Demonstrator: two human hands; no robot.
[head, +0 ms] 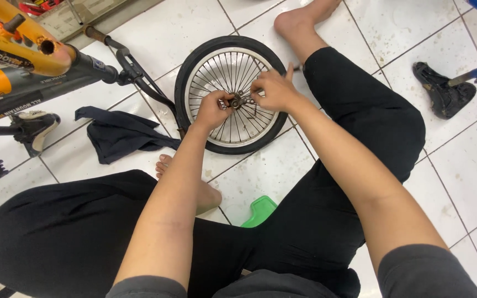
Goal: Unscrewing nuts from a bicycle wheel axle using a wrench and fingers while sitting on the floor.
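Seated on white tile floor (pixel 271 171), small bike wheel (pixel 231 94) flat between the legs. Orange bike frame (pixel 12 60) upper left, dark cloth (pixel 120 135) beside wheel. Left hand (pixel 212 109) and right hand (pixel 273 91) both pinching the hub axle (pixel 240 100) at wheel centre.

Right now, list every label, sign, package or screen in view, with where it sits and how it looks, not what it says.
Decal on the orange bicycle frame, top left: dark band with pale lettering on an orange tube.
Decal on the black frame tube beneath it: small pale lettering on black.
Printed sheet at the top edge, left: flat, pale, too blurred to tell more.
No screens or packages.
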